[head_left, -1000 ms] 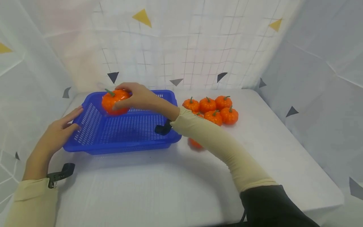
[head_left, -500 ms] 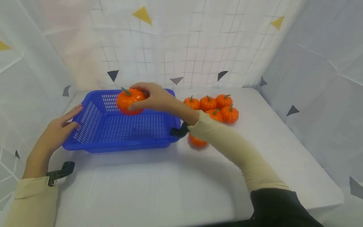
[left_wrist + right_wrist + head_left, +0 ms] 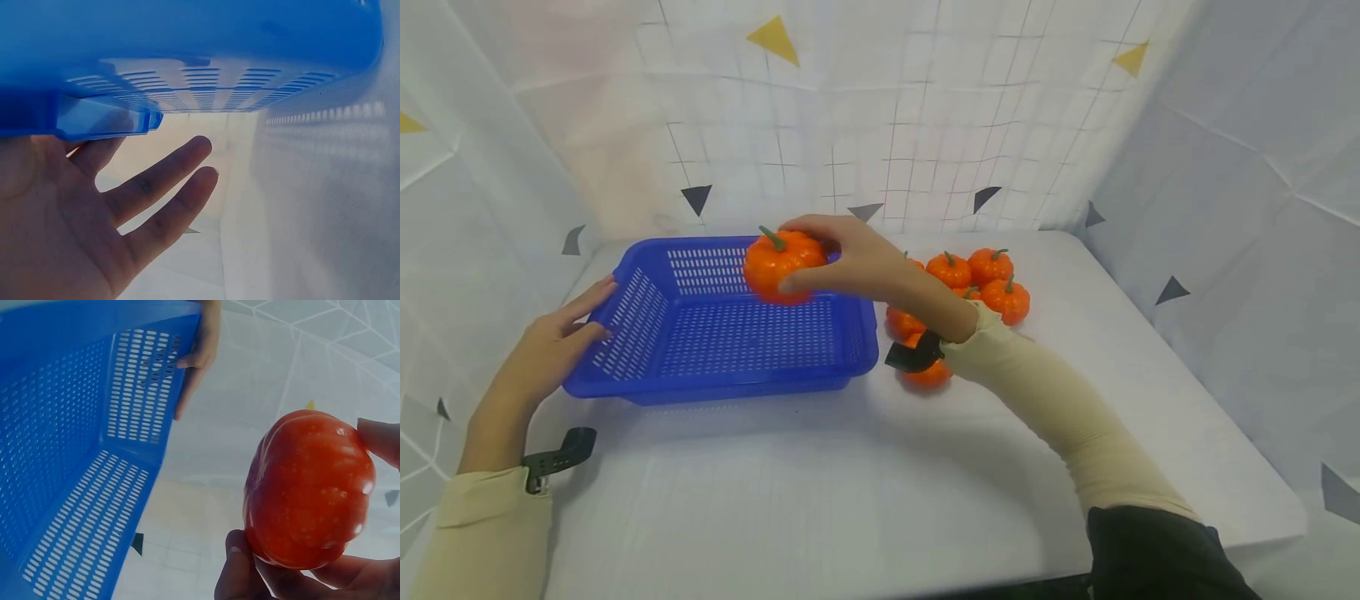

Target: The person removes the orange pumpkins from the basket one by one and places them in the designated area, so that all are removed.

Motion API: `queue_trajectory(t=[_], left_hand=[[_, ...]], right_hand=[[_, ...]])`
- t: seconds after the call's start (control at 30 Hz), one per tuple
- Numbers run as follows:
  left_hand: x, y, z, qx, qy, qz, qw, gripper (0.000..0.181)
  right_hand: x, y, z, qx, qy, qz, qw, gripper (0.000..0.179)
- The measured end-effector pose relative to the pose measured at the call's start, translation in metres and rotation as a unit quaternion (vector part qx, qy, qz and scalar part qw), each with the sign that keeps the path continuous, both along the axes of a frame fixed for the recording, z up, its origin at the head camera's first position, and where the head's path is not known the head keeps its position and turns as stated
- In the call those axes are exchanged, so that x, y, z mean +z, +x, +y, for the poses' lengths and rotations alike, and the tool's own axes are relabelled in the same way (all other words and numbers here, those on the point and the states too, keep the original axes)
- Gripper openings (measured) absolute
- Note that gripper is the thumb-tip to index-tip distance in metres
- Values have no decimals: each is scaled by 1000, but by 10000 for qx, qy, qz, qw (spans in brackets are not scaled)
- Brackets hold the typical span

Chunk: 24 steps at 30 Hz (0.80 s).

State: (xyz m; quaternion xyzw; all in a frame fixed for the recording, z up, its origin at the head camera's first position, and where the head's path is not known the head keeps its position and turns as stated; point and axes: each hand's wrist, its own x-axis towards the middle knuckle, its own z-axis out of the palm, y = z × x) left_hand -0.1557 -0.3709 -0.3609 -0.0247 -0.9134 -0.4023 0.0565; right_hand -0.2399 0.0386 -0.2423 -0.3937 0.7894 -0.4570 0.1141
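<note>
My right hand holds an orange toy pumpkin with a green stem over the right part of a blue plastic basket. The right wrist view shows the pumpkin's glossy ribbed underside between the thumb and fingertips. At the basket's left end, my left hand holds the rim, thumb over it and palm against it from outside. Two of its fingers stretch out straight below the rim in the left wrist view. No pumpkin shows on the visible part of the basket's floor.
Several more toy pumpkins sit in a cluster on the white table, right of the basket. One pumpkin lies nearest the front, partly behind the right wrist's camera. White sheeting closes off the back and sides.
My right hand has moved right across the basket, still holding the pumpkin, from its left part to its right part. The left hand and the basket have stayed in place.
</note>
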Motion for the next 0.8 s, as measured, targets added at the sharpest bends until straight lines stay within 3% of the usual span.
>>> queue_trajectory(t=[0.27,0.8], left_hand=[[1,0,0,-34,5,33,10000,62],[1,2,3,0,19,30,10000,61]], right_hand=[[3,6,27,-189,-162,118,9996,66],[-2,22,66,-530,-321,-272,9977,62]])
